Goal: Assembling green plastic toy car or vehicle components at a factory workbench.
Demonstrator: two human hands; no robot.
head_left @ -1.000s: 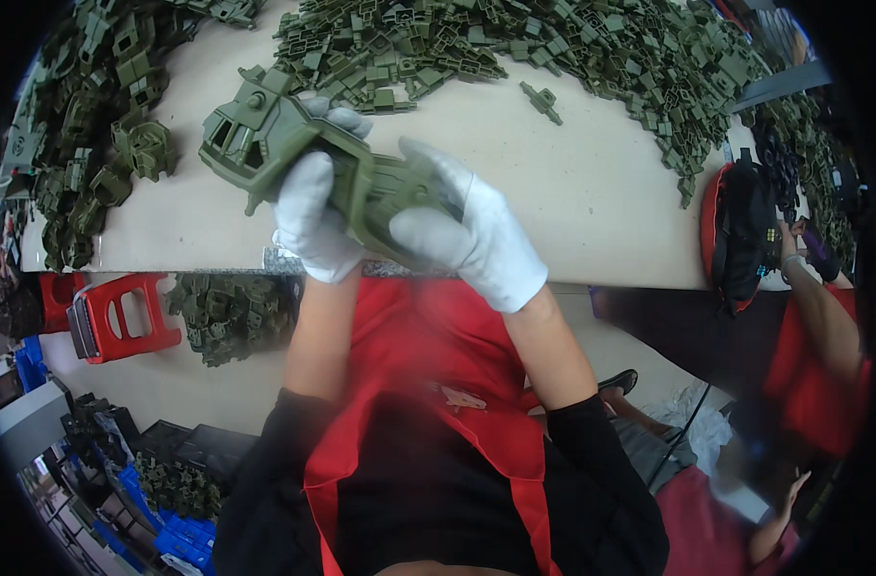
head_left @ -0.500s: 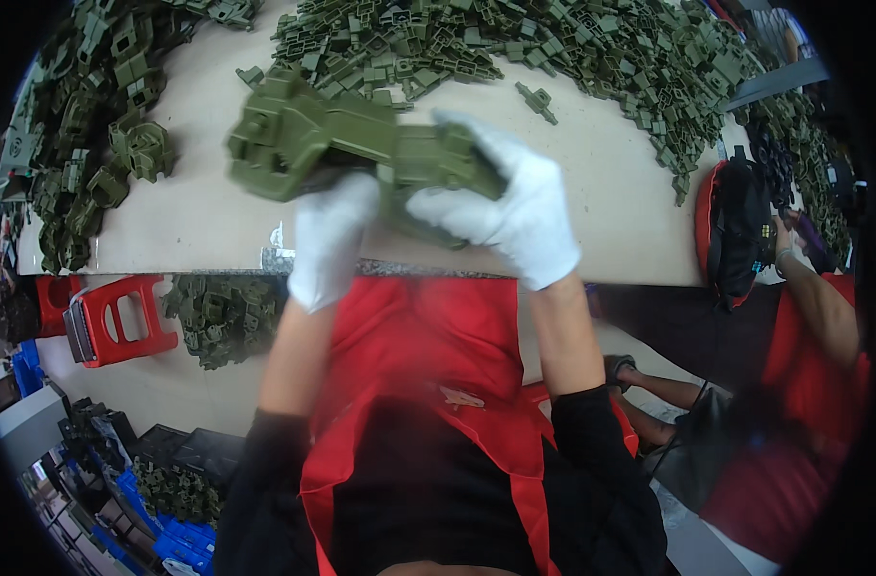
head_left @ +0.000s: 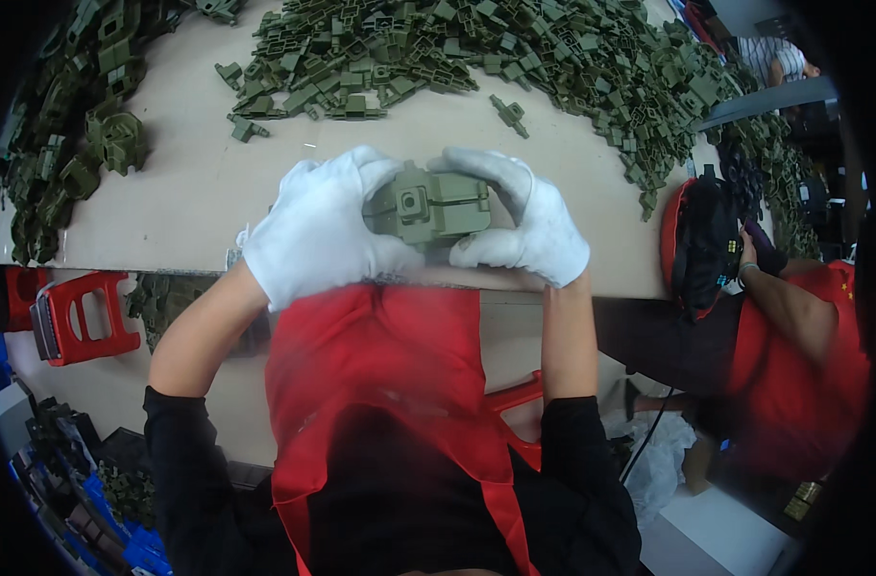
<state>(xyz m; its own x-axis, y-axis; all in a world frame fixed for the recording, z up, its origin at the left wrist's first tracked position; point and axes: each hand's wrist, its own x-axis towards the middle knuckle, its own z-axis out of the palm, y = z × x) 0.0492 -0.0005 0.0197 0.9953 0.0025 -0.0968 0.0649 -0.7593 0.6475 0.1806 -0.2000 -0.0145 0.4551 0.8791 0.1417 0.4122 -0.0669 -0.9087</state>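
Note:
Both white-gloved hands hold one olive-green moulded plastic part (head_left: 419, 206) just above the near edge of the table. My left hand (head_left: 318, 226) wraps its left end, with fingers over the top and thumb along the near side. Around the right end, my right hand (head_left: 539, 221) is curved, index finger behind and thumb in front. A raised square boss with a round centre faces up on the part. Its left end is hidden under the left glove. Beyond the hands lies a heap of small green plastic pieces (head_left: 553, 62), with one loose piece (head_left: 510, 117) in front of it.
Larger green parts (head_left: 116, 139) are piled along the table's left side. A black and red bag (head_left: 702, 240) sits at the right edge, beside a co-worker's arm (head_left: 793, 307). Below the table's left side stands a red stool (head_left: 90, 319).
The green part has turned and come nearer to the table edge, showing its square boss. My left hand has shifted from under it to its left end. The whole view has shifted slightly.

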